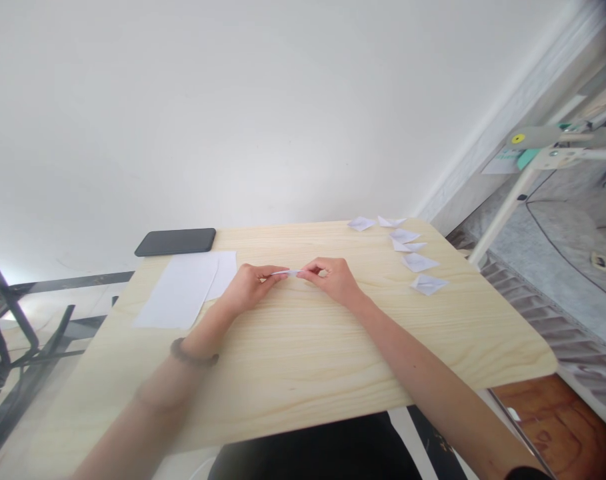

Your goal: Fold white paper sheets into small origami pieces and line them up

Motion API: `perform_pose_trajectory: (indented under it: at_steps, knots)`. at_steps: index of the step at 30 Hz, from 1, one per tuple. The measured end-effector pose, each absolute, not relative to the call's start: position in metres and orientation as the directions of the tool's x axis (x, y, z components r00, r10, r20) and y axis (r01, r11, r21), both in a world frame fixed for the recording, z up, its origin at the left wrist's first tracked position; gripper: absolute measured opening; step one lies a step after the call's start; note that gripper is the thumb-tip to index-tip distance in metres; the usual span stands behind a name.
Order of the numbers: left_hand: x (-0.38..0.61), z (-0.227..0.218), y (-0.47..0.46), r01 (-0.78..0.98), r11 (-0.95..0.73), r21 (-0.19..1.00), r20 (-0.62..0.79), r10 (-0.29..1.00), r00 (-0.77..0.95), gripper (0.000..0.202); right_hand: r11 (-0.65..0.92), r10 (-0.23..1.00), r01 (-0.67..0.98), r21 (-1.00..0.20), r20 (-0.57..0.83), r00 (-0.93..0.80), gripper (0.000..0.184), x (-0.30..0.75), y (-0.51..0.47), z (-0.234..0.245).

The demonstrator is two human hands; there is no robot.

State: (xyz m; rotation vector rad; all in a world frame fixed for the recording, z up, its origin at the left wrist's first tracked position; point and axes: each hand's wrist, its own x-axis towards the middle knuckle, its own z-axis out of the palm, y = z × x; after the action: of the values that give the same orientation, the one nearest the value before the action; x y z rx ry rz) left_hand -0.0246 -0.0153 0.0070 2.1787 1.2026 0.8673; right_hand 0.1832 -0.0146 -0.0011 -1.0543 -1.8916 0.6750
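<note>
Between my two hands, over the middle of the table, is a small folded piece of white paper (pixel 293 273), seen nearly edge-on. My left hand (pixel 253 285) pinches its left end between thumb and fingers. At the right end, my right hand (pixel 331 277) grips it the same way. Fingertips cover both ends of the paper, so its full shape is hidden. Beside my left wrist lie flat white paper sheets (pixel 175 293), partly overlapping. Off to the right sit several folded paper boats (pixel 429 285) in a loose curve along the table's edge.
A black phone (pixel 175 242) lies at the back left corner of the pale wooden table (pixel 293 373). The white wall (pixel 263 120) rises behind it. On the right, a white metal frame (pixel 507 207) stands near a grey-covered surface. Dark metal legs (pixel 13 313) show at left.
</note>
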Motion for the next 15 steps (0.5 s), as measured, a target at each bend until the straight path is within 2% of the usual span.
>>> perform_pose_trajectory:
  at_steps: [3,5,8,12,15]
  knots:
    - [-0.0218,0.0108,-0.0165,0.407,-0.338,0.849,0.198,0.917,0.347,0.039,0.409,0.906,0.373,-0.833,0.321,-0.276,0.023,0.1851,-0.0141,-0.0023]
    - [-0.0209,0.0122,-0.0165,0.305,-0.264,0.915,0.155,0.928,0.340,0.041,0.368,0.917,0.353,-0.861,0.273,-0.290,0.025,0.1862,-0.0140,-0.0028]
    - [-0.0215,0.0111,-0.0150,0.255,-0.245,0.935,0.149,0.927,0.345,0.038,0.339,0.920,0.340,-0.877,0.234,-0.315,0.025,0.1860,-0.0145,-0.0022]
    - [-0.0229,0.0080,-0.0128,0.286,-0.287,0.914,0.191,0.928,0.320,0.035,0.359,0.921,0.350,-0.865,0.266,-0.285,0.022,0.1826,-0.0155,-0.0008]
    - [-0.0218,0.0078,-0.0129,0.236,-0.245,0.940,0.161,0.932,0.326,0.035,0.348,0.926,0.335,-0.876,0.264,-0.270,0.023,0.1802,-0.0156,-0.0022]
